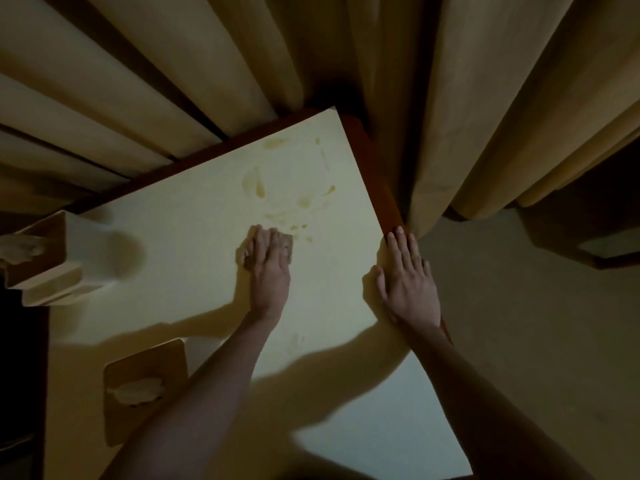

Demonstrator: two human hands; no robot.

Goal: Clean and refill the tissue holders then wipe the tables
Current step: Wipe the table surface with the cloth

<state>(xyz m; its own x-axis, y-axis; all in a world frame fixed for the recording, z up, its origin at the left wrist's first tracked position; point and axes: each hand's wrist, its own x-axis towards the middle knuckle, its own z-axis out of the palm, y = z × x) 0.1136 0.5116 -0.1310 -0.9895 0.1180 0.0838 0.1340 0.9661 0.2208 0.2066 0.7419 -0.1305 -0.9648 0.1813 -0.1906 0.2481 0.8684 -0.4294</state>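
Observation:
A pale table top [194, 216] fills the middle of the view, with yellowish smears [298, 202] across its far part. My left hand [268, 268] lies flat, fingers straight, pressing a small brownish cloth [285, 242] onto the table just below the smears. Flat on the table's right edge rests my right hand [408, 285], its fingers straight. A white tissue holder [59, 261] with tissue sticking out stands at the left edge. Another holder, with a wooden lid [145, 386] and tissue in its slot, sits near the front left, partly behind my left forearm.
Heavy beige curtains [485, 98] hang close behind and to the right of the table. The table has a dark red-brown rim [377, 188]. Pale floor [536, 341] lies to the right, with a dark piece of furniture [588, 237] at the far right.

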